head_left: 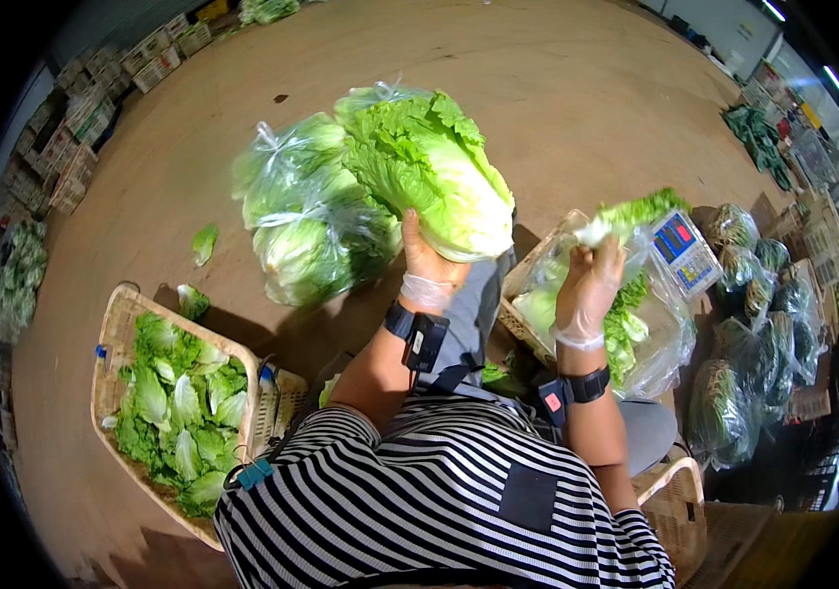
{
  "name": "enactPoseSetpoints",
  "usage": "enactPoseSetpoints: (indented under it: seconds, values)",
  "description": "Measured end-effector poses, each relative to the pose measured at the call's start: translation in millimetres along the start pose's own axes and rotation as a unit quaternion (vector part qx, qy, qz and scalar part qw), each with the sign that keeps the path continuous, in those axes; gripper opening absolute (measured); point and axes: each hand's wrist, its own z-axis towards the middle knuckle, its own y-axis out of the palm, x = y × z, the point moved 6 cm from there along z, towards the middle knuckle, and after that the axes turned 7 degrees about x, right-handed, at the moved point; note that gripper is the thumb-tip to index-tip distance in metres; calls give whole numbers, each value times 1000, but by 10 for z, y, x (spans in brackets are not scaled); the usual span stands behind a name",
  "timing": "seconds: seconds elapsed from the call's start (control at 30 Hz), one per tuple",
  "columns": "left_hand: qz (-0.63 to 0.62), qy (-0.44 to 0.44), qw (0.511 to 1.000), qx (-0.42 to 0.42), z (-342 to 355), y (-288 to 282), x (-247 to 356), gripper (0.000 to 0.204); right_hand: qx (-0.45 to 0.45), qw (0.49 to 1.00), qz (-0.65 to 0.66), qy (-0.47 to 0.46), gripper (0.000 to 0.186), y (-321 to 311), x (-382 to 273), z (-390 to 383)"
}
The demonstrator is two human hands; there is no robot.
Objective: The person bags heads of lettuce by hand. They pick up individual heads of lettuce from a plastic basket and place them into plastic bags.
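My left hand, in a thin clear glove, grips the base of a napa cabbage with pale ribs and frilly green leaves, held up in front of me. To the right, my right hand, gloved too, is closed on a loose cabbage leaf, slightly blurred. Below that hand sits a crate lined with a clear plastic bag, with more cabbage inside. Just beyond the held cabbage, on the floor, are bagged cabbages in knotted clear plastic.
A tan plastic crate of loose leaves stands at my left. Stray leaves lie near it. A digital scale is at the right, beside bagged green vegetables. Stacked crates line the far left.
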Motion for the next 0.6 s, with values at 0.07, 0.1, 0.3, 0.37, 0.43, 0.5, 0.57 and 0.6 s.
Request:
enactPoseSetpoints:
  seconds: [0.07, 0.1, 0.3, 0.37, 0.43, 0.5, 0.57, 0.6]
  values:
    - [-12, 3, 1000, -17, 23, -156, 138, 79, -137, 956, -227, -126, 25, 516, -75, -293]
    - [-26, 0, 999, -34, 54, -282, 216, 80, -292, 903, -291, -120, 33, 873, -95, -612]
    - [41, -52, 986, -155, 17, 99, 414, 93, -365, 821, -364, -247, 71, 1174, -277, -858]
    - [36, -98, 984, -144, -14, 244, 322, 95, -257, 933, -230, 105, 72, 804, 153, -456]
    - [122, -131, 984, -23, 63, 47, 206, 101, -278, 929, -193, 149, 73, 739, 140, -437]
    - [263, -197, 940, -88, 129, -280, 63, 98, -297, 922, -157, 192, 73, 657, 61, -430]
    - [173, -207, 947, -173, 140, -128, -151, 92, -205, 942, -252, 80, 76, 415, -148, -215]
    - [120, -247, 944, -185, 160, -24, -332, 94, -184, 931, -315, -15, 80, 340, -288, -157]
